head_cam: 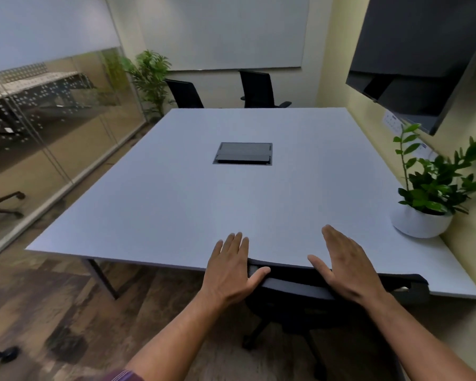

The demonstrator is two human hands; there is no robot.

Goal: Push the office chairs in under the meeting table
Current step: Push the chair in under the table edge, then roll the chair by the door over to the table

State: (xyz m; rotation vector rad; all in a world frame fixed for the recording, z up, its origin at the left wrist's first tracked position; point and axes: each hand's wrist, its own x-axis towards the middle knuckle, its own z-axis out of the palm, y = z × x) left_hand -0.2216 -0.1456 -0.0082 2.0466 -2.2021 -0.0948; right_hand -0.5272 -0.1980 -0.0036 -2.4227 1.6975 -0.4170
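Observation:
A black office chair (294,287) stands at the near edge of the pale grey meeting table (176,193), its backrest top right against the table edge. My left hand (231,266) lies flat over the left end of the backrest top, fingers apart, thumb hooked over it. My right hand (346,266) rests on the backrest top further right, fingers stretched out over the tabletop. Two more black chairs stand beyond the far edge: one at the left (184,93), one at the right (259,89), both standing back from the table.
A potted plant in a white pot (421,222) sits on the table's right side near the wall. A cable box (243,153) is set in the table's middle. A screen (418,56) hangs on the right wall. Glass partition on the left; another chair's armrest (3,356) at bottom left.

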